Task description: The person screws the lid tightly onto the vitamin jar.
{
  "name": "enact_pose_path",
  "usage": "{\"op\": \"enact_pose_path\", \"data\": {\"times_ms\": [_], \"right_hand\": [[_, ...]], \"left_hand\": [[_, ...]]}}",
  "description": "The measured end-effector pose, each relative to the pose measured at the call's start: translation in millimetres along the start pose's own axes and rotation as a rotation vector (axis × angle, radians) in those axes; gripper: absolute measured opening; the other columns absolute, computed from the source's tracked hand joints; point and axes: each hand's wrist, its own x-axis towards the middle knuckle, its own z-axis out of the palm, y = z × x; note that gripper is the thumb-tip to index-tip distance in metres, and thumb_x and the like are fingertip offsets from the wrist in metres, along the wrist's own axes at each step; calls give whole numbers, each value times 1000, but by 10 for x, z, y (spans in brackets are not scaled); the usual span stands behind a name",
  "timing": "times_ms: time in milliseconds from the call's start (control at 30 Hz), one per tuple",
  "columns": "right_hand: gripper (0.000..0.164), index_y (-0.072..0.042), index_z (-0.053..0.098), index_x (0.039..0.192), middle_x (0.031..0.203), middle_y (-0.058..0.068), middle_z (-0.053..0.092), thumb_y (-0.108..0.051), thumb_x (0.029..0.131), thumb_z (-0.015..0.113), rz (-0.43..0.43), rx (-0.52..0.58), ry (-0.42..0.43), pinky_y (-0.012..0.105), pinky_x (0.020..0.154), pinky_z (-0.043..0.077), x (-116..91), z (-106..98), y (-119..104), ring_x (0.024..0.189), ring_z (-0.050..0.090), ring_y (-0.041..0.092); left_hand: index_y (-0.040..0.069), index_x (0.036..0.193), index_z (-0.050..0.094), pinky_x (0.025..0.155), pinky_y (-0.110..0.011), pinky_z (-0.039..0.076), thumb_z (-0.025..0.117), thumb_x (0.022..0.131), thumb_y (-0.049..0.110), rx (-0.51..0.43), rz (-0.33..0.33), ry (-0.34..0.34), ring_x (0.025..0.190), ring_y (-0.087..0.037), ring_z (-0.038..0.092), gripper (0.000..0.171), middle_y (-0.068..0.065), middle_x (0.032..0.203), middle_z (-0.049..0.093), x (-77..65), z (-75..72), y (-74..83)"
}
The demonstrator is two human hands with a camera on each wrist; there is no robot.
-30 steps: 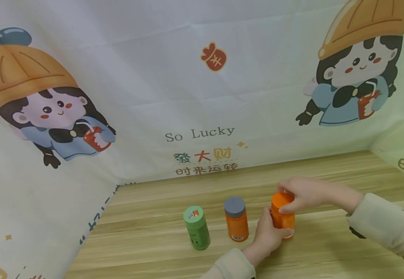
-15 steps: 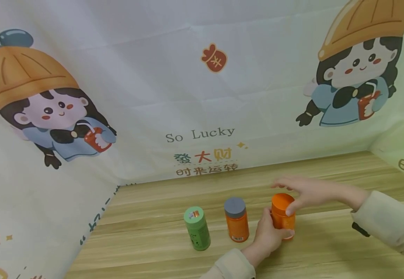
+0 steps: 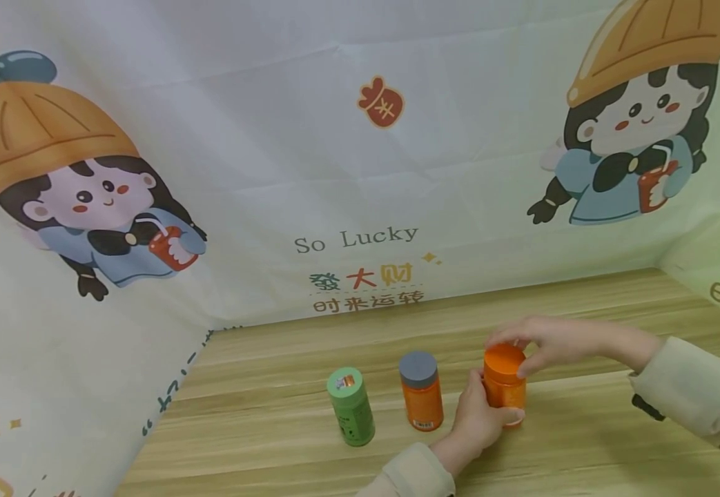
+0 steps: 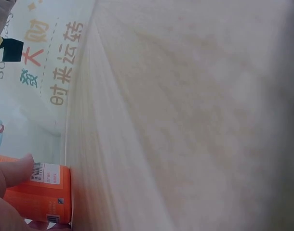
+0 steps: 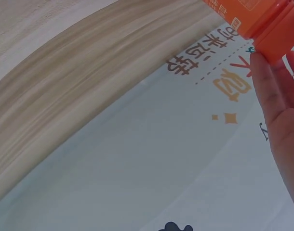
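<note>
An orange bottle [image 3: 506,393] with an orange lid [image 3: 504,359] stands upright on the wooden table. My left hand [image 3: 479,421] grips its body low down, thumb across the front. In the left wrist view the thumb [image 4: 19,171] presses beside a barcode label on the bottle. My right hand [image 3: 558,343] holds the lid from above, thumb on the right side and fingers at the far left. The right wrist view has the thumb and fingers [image 5: 267,91] against the lid. Some fingertips are hidden behind it.
Left of the held bottle stands an orange bottle with a grey lid [image 3: 420,390]. Farther left is a green bottle [image 3: 351,407] with a sticker on top. A printed cloth backdrop [image 3: 260,207] rises behind the wooden table [image 3: 260,428].
My right hand loosened from the lid, its fingers lifting and spreading, and has now come back around it with the thumb farther right. My left hand and the bottle have stayed put.
</note>
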Motion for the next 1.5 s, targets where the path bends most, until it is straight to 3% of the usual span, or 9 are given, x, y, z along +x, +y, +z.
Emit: {"op": "enact_pose_path", "data": {"times_ms": [267,567,733,833,900,1000,1067,1200,1500], "right_hand": [[46,3,57,116,106,6,58,-26,82,67,64,-103,58,25,70,50,39,68,-20,82,53,6],[43,-3,61,99,83,-8,49,-42,82,64,130,-157,114,20,61,43,69,124,-47,70,45,4],[53,1,55,112,105,8,56,-40,81,67,147,-78,82,36,77,49,39,95,-47,91,55,22],[61,0,44,130,133,20,42,-29,81,68,126,73,32,51,91,43,-8,50,-43,112,48,38],[66,-4,37,137,142,21,31,-22,81,67,110,170,0,50,96,39,-35,25,-39,121,42,38],[64,-13,36,140,146,18,26,-13,82,64,72,197,-27,38,101,37,-64,4,-20,129,36,22],[61,-14,39,138,145,17,29,-10,82,63,60,179,-31,31,101,37,-72,0,-9,130,34,16],[53,-12,46,133,139,15,41,-9,83,63,68,134,-26,34,98,40,-71,2,3,127,40,20],[58,1,49,127,123,18,54,-35,84,63,100,72,34,35,83,48,-25,45,-41,101,55,23]], "left_hand": [[12,107,44,86,-34,45,78,67,1,14,11,-6,92,-15,54,54,2,101,55,4,-4,-11],[12,106,44,85,-33,45,79,67,2,27,2,-2,91,-14,53,53,2,100,55,-3,-1,-13],[12,107,45,85,-34,46,79,67,1,11,7,0,91,-15,54,54,2,101,56,-6,2,-18],[12,108,45,86,-35,46,79,66,1,12,6,5,92,-15,55,55,1,101,57,-5,6,-20],[12,109,45,86,-36,45,79,66,1,18,1,10,92,-16,55,56,1,102,57,-4,10,-20],[12,111,46,87,-38,45,79,66,1,23,-5,15,94,-17,56,57,0,103,58,-1,14,-22],[12,112,46,87,-38,45,79,66,2,27,-7,17,94,-17,56,58,0,103,58,0,17,-20],[12,111,46,87,-37,45,79,66,2,25,-8,17,93,-17,55,57,0,102,58,3,18,-17],[11,109,45,86,-36,46,79,67,1,16,-5,5,92,-15,55,55,1,102,56,7,6,-13]]}}
